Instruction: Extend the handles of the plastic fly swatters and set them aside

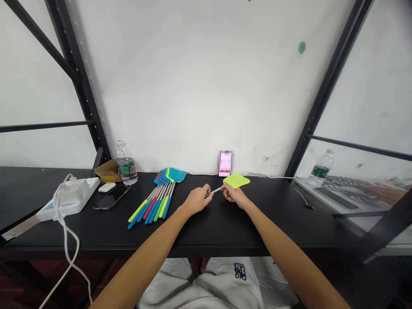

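Note:
Between my two hands is a yellow-green fly swatter [237, 180] with a thin metal rod, held above the black table. My left hand [197, 200] is closed on the rod's left end; any handle there is hidden by the hand. My right hand [236, 195] pinches the swatter where its meshed head joins the rod, and the head points up to the right. To the left of my hands, several fly swatters [165, 189] lie side by side on the table, with blue, green, yellow and red handles towards me and their heads at the back.
A lit phone [225, 164] stands against the wall. At left are a water bottle [126, 164], a cardboard box [107, 171], a dark phone [112, 198], a white earbud case [107, 187] and a power strip [72, 199] with trailing cables. A laptop [334, 195] and another bottle [322, 167] are at right.

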Motion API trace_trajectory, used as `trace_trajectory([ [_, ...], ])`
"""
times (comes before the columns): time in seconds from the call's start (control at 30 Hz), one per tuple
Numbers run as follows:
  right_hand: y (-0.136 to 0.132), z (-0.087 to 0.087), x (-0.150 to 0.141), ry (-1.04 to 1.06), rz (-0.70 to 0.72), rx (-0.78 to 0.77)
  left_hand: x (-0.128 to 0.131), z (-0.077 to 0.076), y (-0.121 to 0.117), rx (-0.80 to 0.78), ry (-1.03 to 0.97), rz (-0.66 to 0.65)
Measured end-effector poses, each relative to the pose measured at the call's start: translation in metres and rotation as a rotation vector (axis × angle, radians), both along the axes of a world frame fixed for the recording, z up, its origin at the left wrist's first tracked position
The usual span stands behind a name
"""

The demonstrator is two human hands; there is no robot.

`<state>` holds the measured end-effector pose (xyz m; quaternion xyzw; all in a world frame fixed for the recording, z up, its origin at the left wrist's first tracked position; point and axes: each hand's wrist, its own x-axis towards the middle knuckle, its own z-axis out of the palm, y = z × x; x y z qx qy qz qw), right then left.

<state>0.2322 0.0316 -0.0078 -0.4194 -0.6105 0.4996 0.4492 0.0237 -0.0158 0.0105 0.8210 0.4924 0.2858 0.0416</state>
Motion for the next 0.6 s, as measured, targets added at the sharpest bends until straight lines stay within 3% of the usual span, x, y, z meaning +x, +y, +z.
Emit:
trace_trajectory([
  [0.23, 0.003, 0.001, 0.003, 0.049, -0.013, -0.004, 0.001, 0.003, -0.001, -0.012, 0.001, -0.007],
  [0.6, 0.007, 0.009, 0.012, 0.123, -0.164, 0.005, -0.001, 0.001, 0.001, -0.015, -0.006, -0.009],
])
